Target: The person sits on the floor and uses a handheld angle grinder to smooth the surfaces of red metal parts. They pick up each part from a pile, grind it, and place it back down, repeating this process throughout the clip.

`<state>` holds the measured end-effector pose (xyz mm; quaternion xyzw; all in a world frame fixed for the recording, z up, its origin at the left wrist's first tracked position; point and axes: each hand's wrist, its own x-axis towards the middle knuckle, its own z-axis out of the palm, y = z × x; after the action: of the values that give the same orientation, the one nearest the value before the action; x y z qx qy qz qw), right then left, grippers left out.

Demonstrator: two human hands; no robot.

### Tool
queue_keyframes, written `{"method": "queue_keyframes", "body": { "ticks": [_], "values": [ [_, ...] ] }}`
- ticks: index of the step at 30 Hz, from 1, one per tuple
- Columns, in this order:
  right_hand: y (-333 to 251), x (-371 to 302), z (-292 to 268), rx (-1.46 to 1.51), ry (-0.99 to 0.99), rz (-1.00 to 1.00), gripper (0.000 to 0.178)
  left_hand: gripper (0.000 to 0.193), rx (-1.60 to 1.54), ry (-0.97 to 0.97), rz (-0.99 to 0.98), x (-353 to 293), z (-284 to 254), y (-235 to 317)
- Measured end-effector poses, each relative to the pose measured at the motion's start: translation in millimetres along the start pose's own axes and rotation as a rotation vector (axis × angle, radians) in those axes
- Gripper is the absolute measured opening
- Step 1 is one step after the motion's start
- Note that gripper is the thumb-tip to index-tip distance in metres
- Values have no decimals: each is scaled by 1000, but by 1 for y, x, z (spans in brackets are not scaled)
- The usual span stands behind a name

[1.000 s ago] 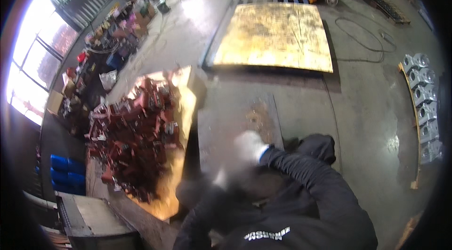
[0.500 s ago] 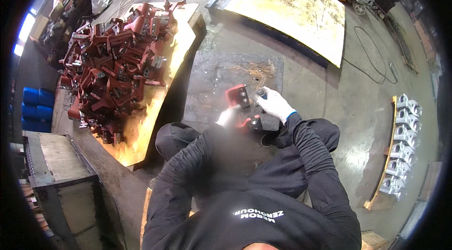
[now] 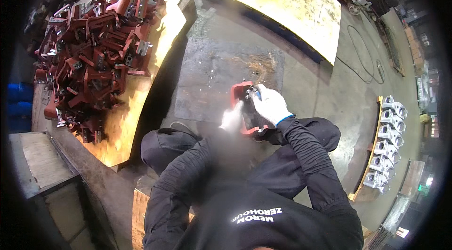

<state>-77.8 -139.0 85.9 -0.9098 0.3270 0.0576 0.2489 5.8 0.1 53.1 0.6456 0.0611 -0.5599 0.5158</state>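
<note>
A red metal bracket with dark inner faces and bolt-like fittings stands in front of me, between my knees. My left hand, in a white glove, closes around its left side; the fingertips are blurred. My right hand, gloved likewise, bends over the upper right part of the bracket. Its fingers pinch a small dark cylindrical piece with a bit of blue, held against the fittings; the glove hides most of it, so its kind is unclear.
Many similar red brackets are heaped on a wooden board at left. A dark plate lies on the floor ahead, with a wood-topped pallet beyond. Silver metal castings line a plank at right. A grey box stands lower left.
My right hand has brought the small dark piece from beside the bracket onto its fittings. The bracket has turned slightly in my left hand. The whole view has shifted a little.
</note>
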Motion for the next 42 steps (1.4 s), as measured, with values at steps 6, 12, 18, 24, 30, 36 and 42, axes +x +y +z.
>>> {"method": "queue_keyframes", "body": {
  "ticks": [6, 12, 18, 24, 30, 36, 42],
  "values": [
    [-4, -6, 0, -78, 42, 8, 35, 58, -104, 53, 41, -13, 12, -1],
    [8, -2, 27, -106, -67, -34, 37, 49, -11, 32, 101, 3, 11, -20],
    [1, -4, 30, 198, -207, 96, 45, 54, 442, -56, 176, -10, 4, -3],
    [-1, 7, 31, -71, -163, -289, 49, 60, 378, -80, 346, 23, 1, -39],
    [3, 0, 2, 497, -151, 123, 47, 51, 279, 22, 207, 37, 4, -47],
    [15, -26, 25, 288, 119, 186, 51, 57, 324, 66, 342, 34, 22, -45],
    [54, -19, 33, 33, -21, -110, 43, 60, 377, 245, 318, 51, 35, -60]
  ]
}}
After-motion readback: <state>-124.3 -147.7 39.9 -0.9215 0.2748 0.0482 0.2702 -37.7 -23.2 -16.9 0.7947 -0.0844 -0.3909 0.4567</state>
